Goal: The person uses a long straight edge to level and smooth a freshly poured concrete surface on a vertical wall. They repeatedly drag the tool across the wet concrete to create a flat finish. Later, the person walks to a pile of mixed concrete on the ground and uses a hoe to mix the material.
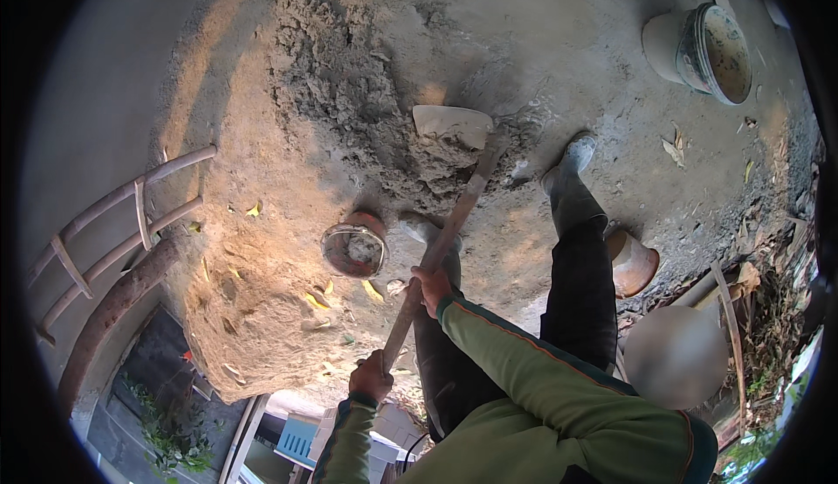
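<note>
A long wooden-handled hoe (pixel 456 219) slants across the middle, held in both my hands. My left hand (pixel 371 377) wraps round the lower end of the handle. Higher up the shaft, my right hand (pixel 432 290) is closed on it too. The hoe's wide pale blade (pixel 452 123) rests at the edge of a heap of wet grey mortar (pixel 340 78), with some lumps against it. Just left of my boot stands a small bucket (pixel 353 246) with a wire handle and grey residue inside.
A large white bucket (pixel 690 52) lies tipped at the upper right. Behind my right leg is an orange-brown bucket (pixel 633 264). A wooden ladder (pixel 122 209) leans at the left, near a sand pile (pixel 253 318). Sticks and dry leaves (pixel 772 309) litter the right edge.
</note>
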A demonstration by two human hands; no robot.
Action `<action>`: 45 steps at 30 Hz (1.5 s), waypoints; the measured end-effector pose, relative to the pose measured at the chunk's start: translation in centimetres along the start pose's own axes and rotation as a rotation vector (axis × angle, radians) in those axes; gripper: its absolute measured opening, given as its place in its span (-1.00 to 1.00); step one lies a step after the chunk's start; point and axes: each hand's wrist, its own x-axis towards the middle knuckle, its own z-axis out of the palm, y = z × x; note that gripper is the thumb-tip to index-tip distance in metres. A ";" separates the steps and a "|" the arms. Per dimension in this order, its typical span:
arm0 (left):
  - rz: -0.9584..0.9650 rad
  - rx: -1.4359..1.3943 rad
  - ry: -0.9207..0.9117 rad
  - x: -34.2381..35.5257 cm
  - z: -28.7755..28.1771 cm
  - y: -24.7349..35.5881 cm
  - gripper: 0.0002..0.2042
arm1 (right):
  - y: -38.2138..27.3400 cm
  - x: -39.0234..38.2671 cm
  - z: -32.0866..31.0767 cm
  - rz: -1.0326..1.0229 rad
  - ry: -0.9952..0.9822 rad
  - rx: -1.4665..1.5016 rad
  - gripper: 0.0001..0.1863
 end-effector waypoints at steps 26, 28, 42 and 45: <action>0.249 -0.267 0.000 5.8 -7.3 12.2 -0.55 | -10.6 5.9 -1.1 -0.129 0.067 -0.157 -0.93; 0.125 -0.363 -0.031 3.9 -10.3 14.5 -0.57 | -11.4 3.9 -0.7 -0.041 0.071 -0.098 -0.89; 0.155 -0.620 -0.262 -18.9 -20.5 -1.0 -0.41 | -11.5 -5.0 3.9 -0.154 -0.175 0.098 -0.81; 0.138 -0.753 -0.233 -23.6 -18.2 -5.4 -0.35 | -8.0 -7.4 7.2 -0.154 -0.239 0.018 -0.82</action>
